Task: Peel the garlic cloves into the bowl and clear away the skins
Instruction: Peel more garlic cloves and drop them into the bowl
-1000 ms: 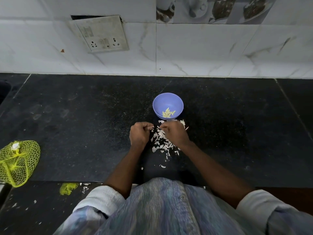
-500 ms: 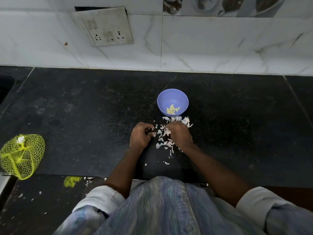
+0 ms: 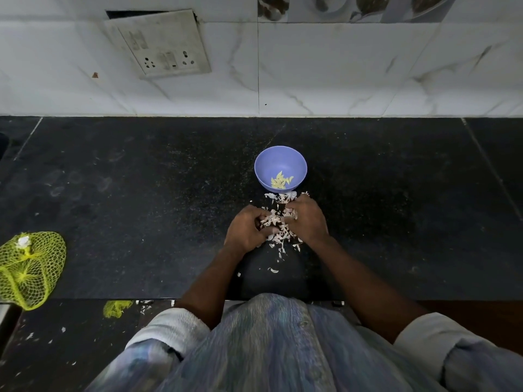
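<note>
While no writing shows, hands [image 3: 278, 226] gather skins [image 3: 278, 222]

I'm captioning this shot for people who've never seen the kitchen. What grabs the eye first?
The lilac bowl stands out mid-counter on the black counter, with a few peeled garlic cloves inside. Just in front of it, the left hand and right hand meet over a pale heap of garlic skins. At the far left lies a bright yellow net bag.
</note>
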